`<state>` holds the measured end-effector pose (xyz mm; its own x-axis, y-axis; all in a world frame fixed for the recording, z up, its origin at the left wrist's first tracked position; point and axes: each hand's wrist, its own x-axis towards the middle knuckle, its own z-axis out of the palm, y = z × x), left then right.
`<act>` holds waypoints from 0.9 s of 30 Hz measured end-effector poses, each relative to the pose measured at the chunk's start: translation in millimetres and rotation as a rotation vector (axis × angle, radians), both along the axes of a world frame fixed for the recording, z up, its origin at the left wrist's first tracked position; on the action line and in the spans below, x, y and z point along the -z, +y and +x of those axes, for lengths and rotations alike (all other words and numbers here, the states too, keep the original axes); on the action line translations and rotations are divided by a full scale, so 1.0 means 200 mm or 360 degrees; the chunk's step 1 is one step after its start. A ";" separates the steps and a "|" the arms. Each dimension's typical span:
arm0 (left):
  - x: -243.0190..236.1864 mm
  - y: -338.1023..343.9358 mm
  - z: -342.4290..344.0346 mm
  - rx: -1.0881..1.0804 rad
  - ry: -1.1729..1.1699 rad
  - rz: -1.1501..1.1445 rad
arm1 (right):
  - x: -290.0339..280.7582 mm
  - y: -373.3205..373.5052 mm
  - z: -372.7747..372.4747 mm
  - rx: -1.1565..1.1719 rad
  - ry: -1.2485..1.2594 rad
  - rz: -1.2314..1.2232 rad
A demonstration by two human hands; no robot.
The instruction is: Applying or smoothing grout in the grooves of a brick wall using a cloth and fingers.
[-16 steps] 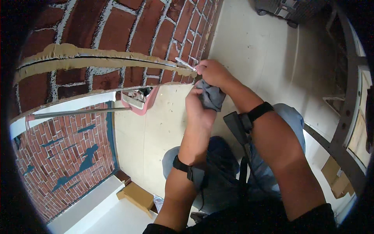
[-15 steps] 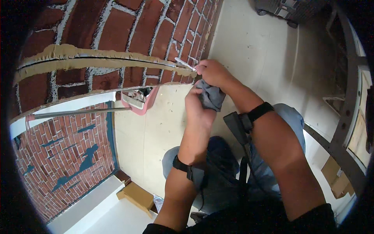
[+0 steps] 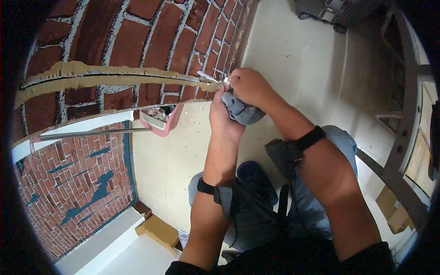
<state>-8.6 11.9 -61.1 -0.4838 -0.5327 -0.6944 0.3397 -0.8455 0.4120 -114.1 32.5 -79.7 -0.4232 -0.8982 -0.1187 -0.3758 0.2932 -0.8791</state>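
Observation:
Both of my hands meet at the lower end of a dark seam [image 3: 114,73] in the brick-patterned wall, where tan strips run along both sides. My left hand [image 3: 225,118] is closed around a bunched grey cloth [image 3: 242,112], its thumb and fingers pointing up toward the seam. My right hand [image 3: 251,86] is curled above the cloth, its fingertips pinched at a small shiny, clear-looking piece [image 3: 226,82]. Too little of that piece shows to name it. Beside it, a thin white stick-like thing [image 3: 205,76] lies against the wall.
A pink dustpan [image 3: 172,123] with debris and a long metal handle lies left of my hands. A dark slipper [image 3: 256,181] is below. Cardboard boxes [image 3: 160,233] sit lower left and right. A dark wheeled case [image 3: 339,11] stands at the top; a metal frame [image 3: 403,123] rises right.
My left hand has shifted slightly left, and the grey cloth has turned and bulges out more to the right. My right hand stays by the seam, more curled now.

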 end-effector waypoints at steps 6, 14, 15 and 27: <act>-0.07 0.05 -0.07 0.0107 0.0087 0.0064 | -0.09 0.06 -0.11 -0.0128 -0.0050 -0.0013; 0.08 0.15 -0.05 -0.0039 0.0040 0.0099 | 0.00 0.09 -0.12 -0.0413 0.0051 0.0229; 0.08 0.15 -0.04 -0.0052 0.0037 0.0094 | -0.05 0.09 -0.11 -0.0391 0.0019 0.0247; 0.00 0.07 0.41 -0.0033 -0.0115 0.0258 | -0.03 0.02 -0.20 -0.0788 -0.0318 0.0287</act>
<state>73.9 25.5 -60.2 -0.4197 -0.4203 -0.8045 0.3320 -0.8960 0.2949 -154.7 36.9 -72.7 0.0902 -0.9420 -0.3233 -0.3382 0.2764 -0.8996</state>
